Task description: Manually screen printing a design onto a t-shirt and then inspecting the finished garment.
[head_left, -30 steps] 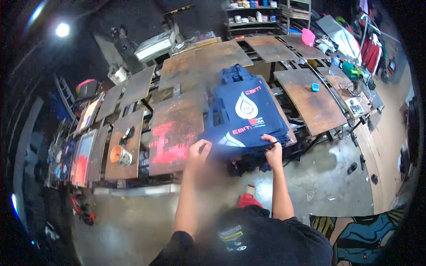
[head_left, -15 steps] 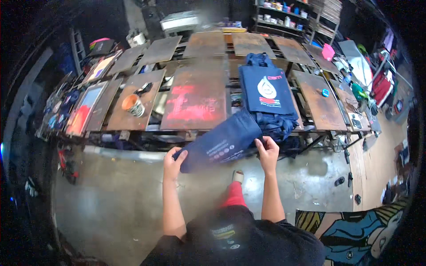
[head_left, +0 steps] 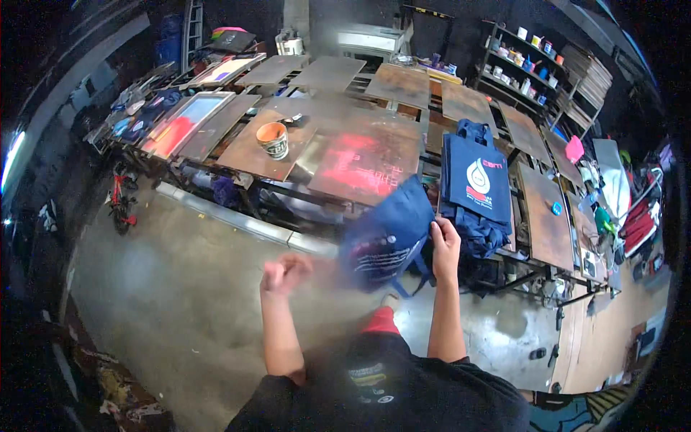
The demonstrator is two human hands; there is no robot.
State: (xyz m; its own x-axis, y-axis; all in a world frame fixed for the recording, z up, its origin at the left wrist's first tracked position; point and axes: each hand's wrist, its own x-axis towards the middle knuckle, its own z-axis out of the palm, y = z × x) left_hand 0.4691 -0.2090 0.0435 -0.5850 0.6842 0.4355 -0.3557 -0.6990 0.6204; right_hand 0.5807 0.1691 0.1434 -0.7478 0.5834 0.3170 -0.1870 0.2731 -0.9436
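Note:
A navy blue tote bag (head_left: 389, 234) with pale print hangs in front of me, its left part smeared by motion and a strap dangling below. My right hand (head_left: 446, 241) pinches the bag's right edge between thumb and fingers. To the left of the bag, apart from it, my left hand (head_left: 286, 273) is blurred, with thumb and fingers spread and nothing seen in them. Just beyond my right hand lies a stack of navy tote bags (head_left: 475, 180); its top one bears a white drop print with red and pink marks.
A worktable holds several brown boards, one a red-stained board (head_left: 367, 162). An orange-rimmed paint tub (head_left: 273, 140) stands on another. A framed printing screen (head_left: 188, 122) lies at the left. Shelves (head_left: 522, 68) with bottles stand at the back right, and a pale beam (head_left: 245, 219) runs below the table.
My left hand has let go of the tote bag, which now hangs from my right hand with its strap loose. The view has turned left, so the table appears shifted rightward.

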